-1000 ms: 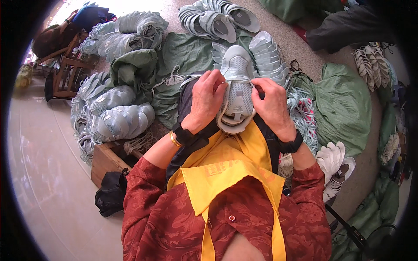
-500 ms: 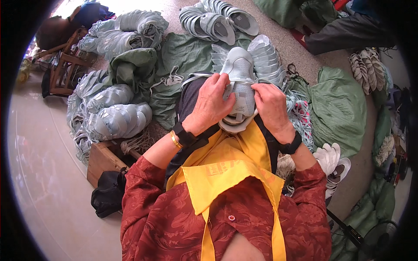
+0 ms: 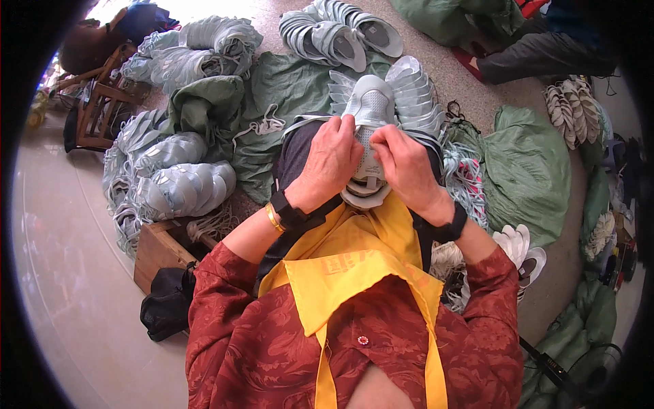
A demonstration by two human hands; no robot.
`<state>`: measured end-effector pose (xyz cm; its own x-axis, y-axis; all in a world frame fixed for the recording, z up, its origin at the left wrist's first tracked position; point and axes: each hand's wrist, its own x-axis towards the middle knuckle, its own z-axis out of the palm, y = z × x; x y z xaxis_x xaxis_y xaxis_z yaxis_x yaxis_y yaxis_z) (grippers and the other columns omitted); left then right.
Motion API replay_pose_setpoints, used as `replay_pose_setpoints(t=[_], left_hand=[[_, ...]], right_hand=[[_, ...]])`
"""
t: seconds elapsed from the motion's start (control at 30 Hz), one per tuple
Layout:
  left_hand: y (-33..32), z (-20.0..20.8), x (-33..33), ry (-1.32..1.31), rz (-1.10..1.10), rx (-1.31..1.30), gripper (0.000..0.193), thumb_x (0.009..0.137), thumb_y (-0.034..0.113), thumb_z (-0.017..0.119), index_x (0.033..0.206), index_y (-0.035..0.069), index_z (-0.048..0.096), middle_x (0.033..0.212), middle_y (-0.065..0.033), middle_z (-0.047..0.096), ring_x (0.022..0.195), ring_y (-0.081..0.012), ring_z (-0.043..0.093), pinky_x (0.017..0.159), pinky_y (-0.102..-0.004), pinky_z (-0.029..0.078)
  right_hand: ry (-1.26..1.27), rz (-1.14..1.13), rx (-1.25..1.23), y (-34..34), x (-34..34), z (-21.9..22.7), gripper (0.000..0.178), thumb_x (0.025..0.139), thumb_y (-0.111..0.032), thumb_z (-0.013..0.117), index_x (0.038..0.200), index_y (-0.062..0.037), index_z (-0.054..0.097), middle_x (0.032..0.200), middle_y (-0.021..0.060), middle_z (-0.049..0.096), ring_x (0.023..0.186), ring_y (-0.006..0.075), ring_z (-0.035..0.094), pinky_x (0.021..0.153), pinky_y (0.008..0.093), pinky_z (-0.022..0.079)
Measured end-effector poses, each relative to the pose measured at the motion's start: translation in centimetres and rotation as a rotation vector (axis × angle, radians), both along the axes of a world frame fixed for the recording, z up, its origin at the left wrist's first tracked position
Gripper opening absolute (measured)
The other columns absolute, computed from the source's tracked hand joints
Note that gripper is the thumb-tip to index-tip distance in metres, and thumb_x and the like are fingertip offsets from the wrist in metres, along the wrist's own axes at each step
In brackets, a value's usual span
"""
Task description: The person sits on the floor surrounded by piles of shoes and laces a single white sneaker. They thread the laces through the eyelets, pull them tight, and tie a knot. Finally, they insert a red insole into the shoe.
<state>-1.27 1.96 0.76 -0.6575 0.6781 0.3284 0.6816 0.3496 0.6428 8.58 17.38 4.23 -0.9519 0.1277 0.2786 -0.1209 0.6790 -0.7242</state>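
A pale grey shoe upper (image 3: 368,109) lies on my lap, toe pointing away from me. My left hand (image 3: 328,163) grips its left side, fingers curled over the lace area. On the other side my right hand (image 3: 407,165) pinches the middle of the same upper, its fingertips almost meeting the left hand's. Both wrists wear black bands, and a gold bangle sits on the left one. A yellow apron (image 3: 354,266) covers my front over a red patterned shirt.
Stacks of grey shoe uppers (image 3: 178,191) lie at my left, more of them (image 3: 340,34) ahead. Green cloth sacks (image 3: 528,170) spread around. A wooden box (image 3: 160,249) and a black bag (image 3: 167,307) sit lower left. Another person's leg (image 3: 538,51) shows top right.
The shoe upper has shifted slightly on my lap, and both hands have closed in over its middle, the fingertips now nearer each other.
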Motion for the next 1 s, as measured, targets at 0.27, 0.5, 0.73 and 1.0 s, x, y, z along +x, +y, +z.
replay_pose_setpoints(t=[0.27,0.5,0.73,1.0], left_hand=[[0.0,0.1,-0.2,-0.041,-0.013,0.078,0.016,0.090,0.004,0.060,0.102,0.000,0.051,0.092,-0.0223,0.058,0.085,-0.0441,0.059,0.075,-0.0502,0.048],[0.1,0.0,-0.1,-0.054,0.012,0.093,0.015,0.087,0.002,0.058,0.101,0.000,0.051,0.091,-0.0226,0.059,0.086,-0.0456,0.060,0.073,-0.0515,0.048],[0.0,1.1,0.0,-0.102,-0.017,0.159,0.016,0.087,0.000,0.055,0.101,0.001,0.049,0.085,-0.0214,0.057,0.083,-0.0451,0.059,0.071,-0.0512,0.046],[0.7,1.8,0.0,-0.076,-0.037,0.142,0.013,0.085,-0.001,0.068,0.091,0.001,0.056,0.079,-0.0103,0.056,0.068,-0.0241,0.059,0.063,-0.0355,0.049]], right_hand=[[-0.009,-0.052,0.258,-0.6,-2.9,-2.3,0.006,0.091,-0.006,0.066,0.095,-0.0019,0.064,0.093,0.0185,0.064,0.087,0.0417,0.066,0.075,0.0493,0.054],[0.037,-0.044,0.235,-0.9,-2.9,-1.4,0.004,0.092,-0.005,0.060,0.089,-0.0023,0.060,0.088,0.0191,0.061,0.084,0.0438,0.064,0.070,0.0515,0.052],[-0.152,-0.010,-0.391,2.2,1.0,3.7,0.006,0.093,0.001,0.065,0.090,-0.0021,0.061,0.068,0.0013,0.055,0.060,0.0112,0.052,0.054,0.0302,0.040],[0.004,0.056,-0.916,5.1,3.8,9.9,0.008,0.098,-0.005,0.067,0.091,-0.0036,0.063,0.070,-0.0055,0.053,0.057,0.0022,0.045,0.049,0.0201,0.030]])
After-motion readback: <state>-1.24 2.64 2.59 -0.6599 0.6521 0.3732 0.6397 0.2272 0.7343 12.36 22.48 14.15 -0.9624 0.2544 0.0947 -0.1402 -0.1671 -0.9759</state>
